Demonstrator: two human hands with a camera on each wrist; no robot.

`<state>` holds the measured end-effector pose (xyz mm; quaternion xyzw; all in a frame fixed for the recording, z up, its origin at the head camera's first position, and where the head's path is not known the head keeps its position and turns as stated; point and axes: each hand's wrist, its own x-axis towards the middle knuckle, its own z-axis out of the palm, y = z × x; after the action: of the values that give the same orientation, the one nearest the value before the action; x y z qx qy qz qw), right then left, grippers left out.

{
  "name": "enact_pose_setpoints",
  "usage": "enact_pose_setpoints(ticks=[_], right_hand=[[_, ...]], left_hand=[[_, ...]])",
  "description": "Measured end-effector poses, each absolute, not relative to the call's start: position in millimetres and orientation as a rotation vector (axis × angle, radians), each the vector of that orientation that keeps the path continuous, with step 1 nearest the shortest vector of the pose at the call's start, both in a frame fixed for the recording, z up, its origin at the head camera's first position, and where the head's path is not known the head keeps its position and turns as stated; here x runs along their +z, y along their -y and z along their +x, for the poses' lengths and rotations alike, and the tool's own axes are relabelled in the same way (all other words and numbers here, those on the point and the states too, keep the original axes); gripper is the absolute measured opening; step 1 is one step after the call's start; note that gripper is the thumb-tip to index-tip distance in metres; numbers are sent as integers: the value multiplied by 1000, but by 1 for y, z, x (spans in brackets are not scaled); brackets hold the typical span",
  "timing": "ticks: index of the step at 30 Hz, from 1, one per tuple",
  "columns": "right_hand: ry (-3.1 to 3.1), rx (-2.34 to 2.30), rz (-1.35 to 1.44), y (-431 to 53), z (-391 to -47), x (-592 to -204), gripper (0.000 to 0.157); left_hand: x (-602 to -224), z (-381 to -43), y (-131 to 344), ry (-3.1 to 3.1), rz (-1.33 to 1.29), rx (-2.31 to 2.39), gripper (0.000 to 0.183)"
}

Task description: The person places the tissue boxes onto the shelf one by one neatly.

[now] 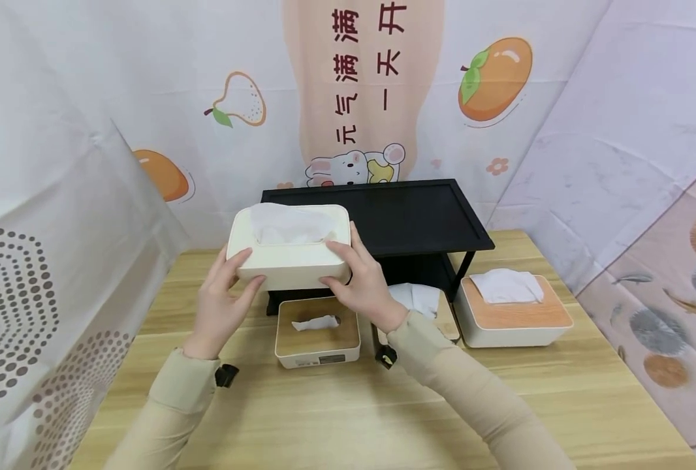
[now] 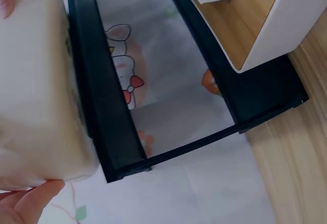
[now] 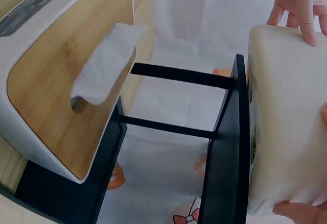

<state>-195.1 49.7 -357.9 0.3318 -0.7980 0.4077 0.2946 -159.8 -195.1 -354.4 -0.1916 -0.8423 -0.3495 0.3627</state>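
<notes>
Both hands hold a cream tissue box [image 1: 289, 275] with a white tissue showing in its top opening. My left hand [image 1: 220, 303] grips its left end, with the thumb on the front side. At the other end my right hand [image 1: 367, 287] grips the box, thumb also at the front. The box overlaps the left part of the black rack's upper shelf [image 1: 409, 215] in the head view. In both wrist views the box's underside [image 3: 254, 132] lies close along that shelf.
A wood-topped tissue box [image 1: 318, 343] stands at the rack's lower level, with another box [image 1: 446, 320] beside it, partly hidden by my right arm. Farther right, a third box [image 1: 515, 336] with an orange-brown lid sits on the wooden table [image 1: 348, 418]. Printed cloth hangs behind.
</notes>
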Motion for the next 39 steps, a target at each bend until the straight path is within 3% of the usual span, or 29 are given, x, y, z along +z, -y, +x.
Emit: enact_pose_setpoints(ticks=[39], right_hand=[[2584, 1115, 646, -54, -274, -324, 62]], left_hand=[[-326, -238, 185, 2515, -314, -975, 52]])
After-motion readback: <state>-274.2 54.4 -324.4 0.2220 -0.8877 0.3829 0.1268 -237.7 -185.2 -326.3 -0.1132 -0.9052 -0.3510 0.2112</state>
